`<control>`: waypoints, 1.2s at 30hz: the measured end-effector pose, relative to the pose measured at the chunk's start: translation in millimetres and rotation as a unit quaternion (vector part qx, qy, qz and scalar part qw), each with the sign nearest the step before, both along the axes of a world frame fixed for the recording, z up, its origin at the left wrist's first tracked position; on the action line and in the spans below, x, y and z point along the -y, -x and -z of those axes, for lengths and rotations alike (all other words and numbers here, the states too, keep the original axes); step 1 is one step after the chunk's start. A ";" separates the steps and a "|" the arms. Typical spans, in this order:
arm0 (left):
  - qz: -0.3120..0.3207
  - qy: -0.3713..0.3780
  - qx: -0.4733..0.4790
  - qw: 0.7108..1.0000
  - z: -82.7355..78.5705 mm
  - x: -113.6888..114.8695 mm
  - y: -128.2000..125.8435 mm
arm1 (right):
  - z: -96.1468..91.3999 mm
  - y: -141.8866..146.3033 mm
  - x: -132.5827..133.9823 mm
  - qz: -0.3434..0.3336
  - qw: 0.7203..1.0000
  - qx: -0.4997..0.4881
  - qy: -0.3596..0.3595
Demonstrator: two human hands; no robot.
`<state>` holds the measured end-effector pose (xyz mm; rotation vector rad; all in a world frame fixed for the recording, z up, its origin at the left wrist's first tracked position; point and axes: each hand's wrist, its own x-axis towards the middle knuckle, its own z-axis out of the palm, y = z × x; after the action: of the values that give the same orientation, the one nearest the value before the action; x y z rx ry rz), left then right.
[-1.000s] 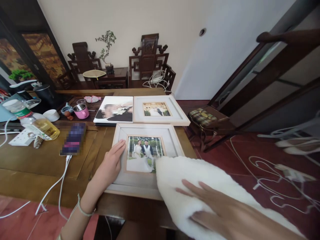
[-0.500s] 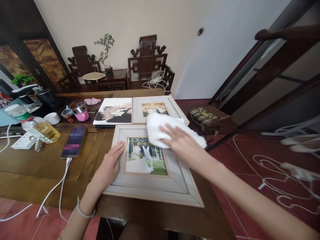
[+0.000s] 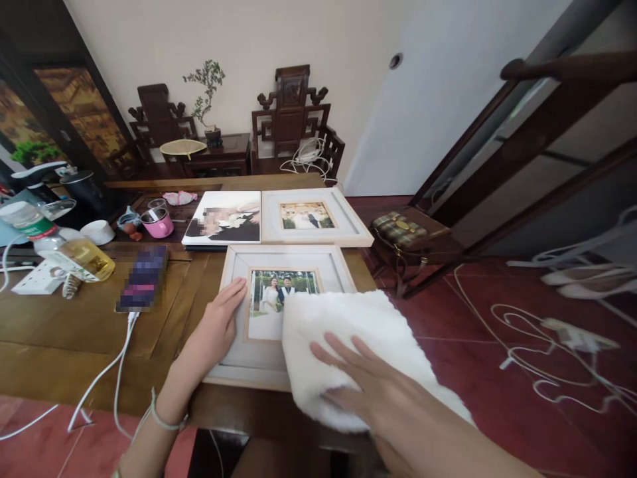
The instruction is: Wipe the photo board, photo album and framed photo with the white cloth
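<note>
A picture frame (image 3: 231, 368) with a pale wide border and a photo of two people lies flat near the table's front edge. My left hand (image 3: 219, 325) holds its left side, fingers together on the border and thumb out of sight. Under my right hand (image 3: 365, 372) is a fluffy white cloth (image 3: 343, 318), pressed over the frame's lower right part with the fingers somewhat spread. The cloth hides that corner and the lower right of the photo, and it hangs past the table edge.
Behind lie a second picture frame (image 3: 348, 229) and a photo panel (image 3: 223, 232). To the left are a phone (image 3: 144, 279) on a cable, a bottle (image 3: 84, 255), a power strip (image 3: 40, 279) and a pink cup (image 3: 158, 224). A checked bag (image 3: 398, 229) sits right of the table.
My right hand has drawn the white cloth from the frame's upper right border down toward me, to its lower right. The second frame's photo is now uncovered. My left hand stays put.
</note>
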<state>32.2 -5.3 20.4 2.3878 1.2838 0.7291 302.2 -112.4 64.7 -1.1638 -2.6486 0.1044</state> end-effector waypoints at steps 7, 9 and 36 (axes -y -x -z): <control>0.013 0.013 -0.004 1.000 -2.4 -0.1 2.5 | 22.4 -2.5 -89.9 0.106 0.990 0.029 -0.083; 0.015 0.007 -0.002 1.000 -1.7 -0.4 2.5 | 20.6 -2.7 -112.2 0.124 0.986 0.060 -0.095; -0.004 0.026 -0.021 0.999 -4.7 3.8 -3.2 | 13.5 2.5 -115.3 0.097 0.992 0.059 -0.062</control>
<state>35.4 -9.1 25.2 2.3701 1.3141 0.6439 299.7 3.0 51.2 -1.4171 -2.5794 -0.1661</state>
